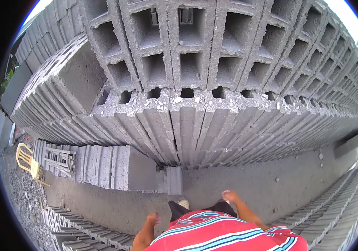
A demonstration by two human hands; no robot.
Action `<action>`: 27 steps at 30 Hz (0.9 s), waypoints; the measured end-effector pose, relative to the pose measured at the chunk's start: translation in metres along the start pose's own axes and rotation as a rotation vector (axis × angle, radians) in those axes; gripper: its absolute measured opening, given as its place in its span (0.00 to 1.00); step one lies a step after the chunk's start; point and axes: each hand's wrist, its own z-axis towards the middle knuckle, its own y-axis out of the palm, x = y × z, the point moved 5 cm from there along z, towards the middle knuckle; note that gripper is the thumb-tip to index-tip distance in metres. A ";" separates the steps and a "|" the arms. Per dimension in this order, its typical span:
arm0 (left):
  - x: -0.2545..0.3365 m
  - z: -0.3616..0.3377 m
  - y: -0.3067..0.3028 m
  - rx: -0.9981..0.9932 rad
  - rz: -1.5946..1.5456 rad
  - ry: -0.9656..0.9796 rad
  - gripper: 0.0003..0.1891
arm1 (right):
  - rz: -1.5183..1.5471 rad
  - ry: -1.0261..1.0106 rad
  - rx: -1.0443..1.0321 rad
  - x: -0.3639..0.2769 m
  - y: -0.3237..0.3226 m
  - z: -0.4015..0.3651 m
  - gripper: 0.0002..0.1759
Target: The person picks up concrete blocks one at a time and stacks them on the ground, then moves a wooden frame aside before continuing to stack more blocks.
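Note:
My left hand [154, 218] hangs low beside my left thigh, with its fingers curled; whether anything is inside them is too small to tell. On the other side, my right hand [230, 195] is held out near my right thigh, its fingers partly bent, and no object shows in it. Neither hand touches a block. In front of me rises a stack of grey hollow concrete blocks [189, 98], with crumbs of concrete along its ledge. A lower row of blocks [141, 169] stands ahead of my left hand.
A yellow plastic chair [30, 161] stands on gravel [20, 188] at the far left. More block rows [333, 209] run along the lower right, and others [82, 228] the lower left. Grey ground [245, 180] lies between the rows.

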 end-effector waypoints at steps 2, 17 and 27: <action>-0.036 0.005 0.044 -0.081 -0.042 -0.022 0.14 | -0.189 -0.035 0.062 -0.033 -0.039 -0.015 0.14; 0.030 -0.107 -0.124 0.261 -0.850 0.265 0.13 | -0.343 0.161 -0.158 -0.042 0.057 0.062 0.21; 0.227 -0.338 -0.259 0.754 -1.111 1.236 0.14 | -0.209 0.113 -0.209 -0.143 0.115 -0.004 0.17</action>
